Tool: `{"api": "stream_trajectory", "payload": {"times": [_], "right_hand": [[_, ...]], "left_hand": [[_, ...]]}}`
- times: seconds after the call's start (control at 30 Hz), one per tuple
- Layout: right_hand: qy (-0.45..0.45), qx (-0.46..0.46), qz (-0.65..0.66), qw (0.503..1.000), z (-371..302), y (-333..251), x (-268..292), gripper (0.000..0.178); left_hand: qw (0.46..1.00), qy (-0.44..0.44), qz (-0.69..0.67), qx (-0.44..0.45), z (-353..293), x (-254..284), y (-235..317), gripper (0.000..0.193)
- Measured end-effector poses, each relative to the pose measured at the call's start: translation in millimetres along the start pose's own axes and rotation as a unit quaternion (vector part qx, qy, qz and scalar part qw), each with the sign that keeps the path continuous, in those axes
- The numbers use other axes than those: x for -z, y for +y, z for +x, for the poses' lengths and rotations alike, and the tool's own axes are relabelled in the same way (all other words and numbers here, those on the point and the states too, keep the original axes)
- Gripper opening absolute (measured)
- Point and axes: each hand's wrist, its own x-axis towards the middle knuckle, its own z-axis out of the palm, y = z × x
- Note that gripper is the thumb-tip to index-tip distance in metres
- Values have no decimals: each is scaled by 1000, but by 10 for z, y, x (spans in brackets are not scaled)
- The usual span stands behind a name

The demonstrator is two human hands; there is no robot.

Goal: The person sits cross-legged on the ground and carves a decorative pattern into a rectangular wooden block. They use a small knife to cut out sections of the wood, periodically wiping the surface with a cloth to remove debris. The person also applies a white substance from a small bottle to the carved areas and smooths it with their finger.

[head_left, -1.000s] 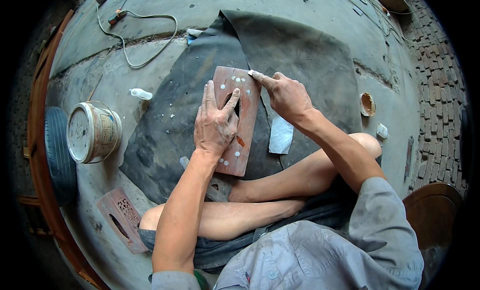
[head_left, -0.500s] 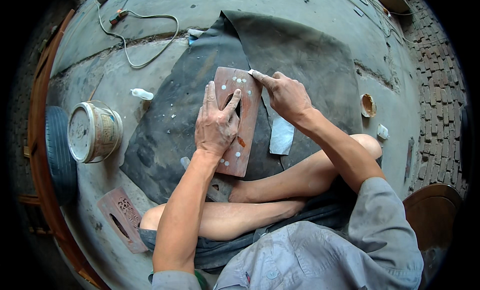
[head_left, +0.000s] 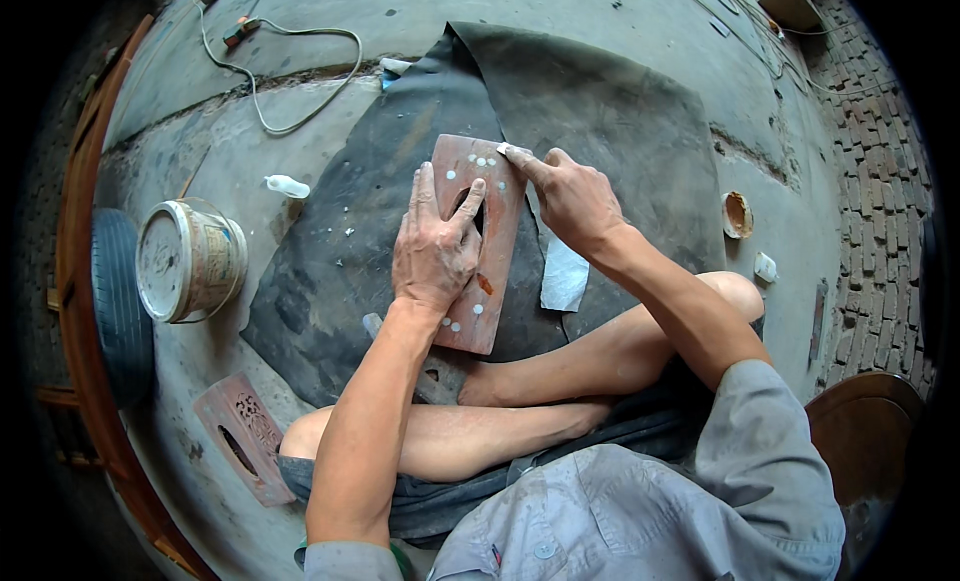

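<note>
Hardly anything has moved since the earlier frame: the scene has shifted very slightly in view, while both hands keep their places on the reddish box (head_left: 490, 246). It lies over the middle of the dark sheet (head_left: 620, 141), its near end close to the person's crossed legs, above a grey block (head_left: 438, 379). Its upper face carries pale round spots, a dark oval opening and an orange-brown patch.

Left hand (head_left: 437, 251) presses flat on the box's left side, its grip spread: the fingers lie nearly side by side, pointing to the far end, and the thumb stands apart across the opening. Right hand (head_left: 567, 196) reaches the far right corner of the box, index finger extended onto a small white piece (head_left: 502, 149); the thumb is hidden, so I cannot tell whether its grip pinches that piece.

White paper (head_left: 565, 276) lies on the sheet just right of the box. Beyond the sheet's left edge, on the floor, are a white bottle (head_left: 287, 187), a lidded bucket (head_left: 205, 256) beside a tyre (head_left: 120, 311), and, nearer the person's knee, a second slotted reddish piece (head_left: 240, 436) with pierced carving. Past the right edge lie a round container (head_left: 737, 216) and a small white bottle (head_left: 765, 268).
</note>
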Motion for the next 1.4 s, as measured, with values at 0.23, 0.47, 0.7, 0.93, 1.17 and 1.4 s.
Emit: {"api": "stream_trajectory", "payload": {"times": [0.23, 0.47, 0.7, 0.93, 1.17, 1.4], "right_hand": [[16, 41, 37, 998, 17, -283, -80, 43], [32, 43, 10, 998, 112, -294, -125, 42], [35, 35, 8, 999, 96, -337, -99, 42], [25, 39, 5, 999, 99, -314, -133, 41], [29, 29, 19, 999, 92, -308, -125, 42], [32, 22, 24, 999, 116, -303, -143, 44]], "left_hand": [[1000, -3, -3, 10, -10, -6, -3, 63], [1000, -5, -1, 7, -21, -27, -29, 65], [1000, -11, -2, 9, -17, -28, -23, 65], [1000, -6, -1, 7, -22, -37, -42, 64], [1000, -2, -1, 9, -11, -5, -9, 65], [1000, 0, -3, 11, -19, 0, -12, 64]]}}
